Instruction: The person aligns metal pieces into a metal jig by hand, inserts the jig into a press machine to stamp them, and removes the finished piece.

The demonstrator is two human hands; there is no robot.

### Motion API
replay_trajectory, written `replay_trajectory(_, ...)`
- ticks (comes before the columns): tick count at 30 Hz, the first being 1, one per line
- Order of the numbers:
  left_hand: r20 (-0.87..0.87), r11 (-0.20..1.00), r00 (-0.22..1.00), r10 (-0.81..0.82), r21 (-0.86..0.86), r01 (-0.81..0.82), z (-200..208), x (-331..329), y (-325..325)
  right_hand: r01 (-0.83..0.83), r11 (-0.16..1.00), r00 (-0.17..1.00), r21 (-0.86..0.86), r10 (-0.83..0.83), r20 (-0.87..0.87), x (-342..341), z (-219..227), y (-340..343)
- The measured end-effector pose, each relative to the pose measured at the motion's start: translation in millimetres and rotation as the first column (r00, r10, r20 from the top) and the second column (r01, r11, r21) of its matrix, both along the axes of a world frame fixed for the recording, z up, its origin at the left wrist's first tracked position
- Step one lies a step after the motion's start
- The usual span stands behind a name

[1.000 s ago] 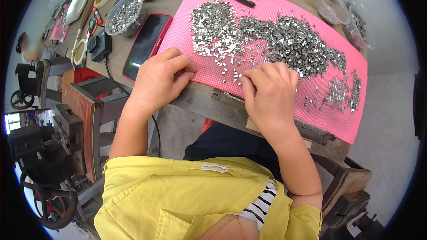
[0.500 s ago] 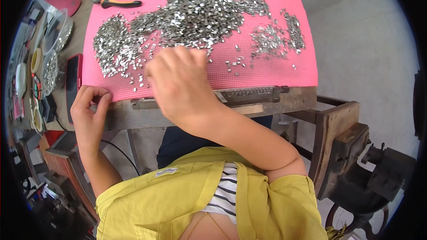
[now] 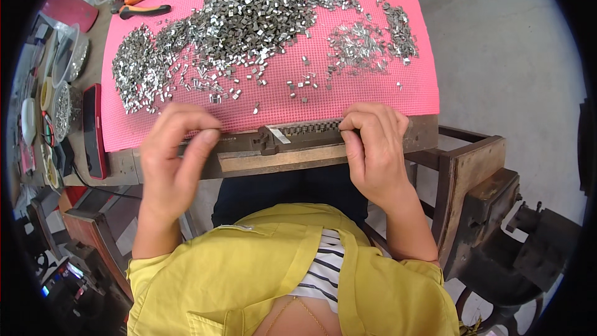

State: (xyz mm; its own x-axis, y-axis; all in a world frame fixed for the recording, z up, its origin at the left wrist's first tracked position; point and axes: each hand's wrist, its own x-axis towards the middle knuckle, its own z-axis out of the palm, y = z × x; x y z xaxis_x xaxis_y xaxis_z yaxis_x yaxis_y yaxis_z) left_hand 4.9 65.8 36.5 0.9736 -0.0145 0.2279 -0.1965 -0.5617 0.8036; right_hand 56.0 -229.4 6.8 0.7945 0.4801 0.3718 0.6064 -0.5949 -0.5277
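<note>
A dark metal bar (image 3: 242,143) with a blocky clamp lies along the table's near edge. Toward the right it carries a row of small metal pieces (image 3: 311,128), with a slanted silver strip (image 3: 279,134) beside the clamp. My right hand (image 3: 376,152) pinches the bar's right end with thumb and fingertips, covering that end. Over the bar's left part, my left hand (image 3: 180,155) has thumb and forefinger drawn together; whatever is between them cannot be made out. Just beyond, a large heap of small silvery metal pieces (image 3: 249,22) spreads over a pink textured mat (image 3: 249,106).
Orange-and-black pliers (image 3: 148,1) lie at the mat's far left. A red-edged phone (image 3: 93,130) is left of the mat, near clear tubs of metal bits (image 3: 65,112). Smaller piles (image 3: 357,46) lie at right. A dark machine (image 3: 497,242) stands beyond the table's right side.
My right hand has left the near side of the heap and come back right to the bar's end. My left hand has moved right from the mat's corner onto the bar. The view has shifted slightly.
</note>
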Motion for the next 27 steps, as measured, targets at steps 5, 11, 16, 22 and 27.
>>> replay_trajectory(5, -0.122, 0.965, 0.979, -0.164, -0.226, 0.133, 2, 14, -32, 0.012, 0.999, 0.998, -0.041, -0.009, 0.063, -1, -7, -1)
replay_trajectory(11, -0.092, 0.965, 0.980, -0.175, -0.211, 0.153, -6, 23, -48, 0.030, 0.992, 0.990, -0.120, -0.013, 0.141, 0, -2, 1)
replay_trajectory(16, -0.002, 0.993, 0.995, -0.104, -0.065, 0.103, -12, 23, -64, 0.002, 0.990, 0.984, -0.139, 0.023, 0.177, 2, 3, 0)
replay_trajectory(22, 0.160, 0.958, 0.966, -0.204, 0.234, 0.163, -16, 34, -90, 0.001, 0.982, 0.997, 0.189, -0.015, 0.077, 8, -7, -15)
replay_trajectory(27, 0.224, 0.914, 0.950, -0.217, 0.390, 0.117, -24, 38, -102, 0.046, 0.936, 0.997, 0.348, -0.066, 0.048, 8, -21, -22)
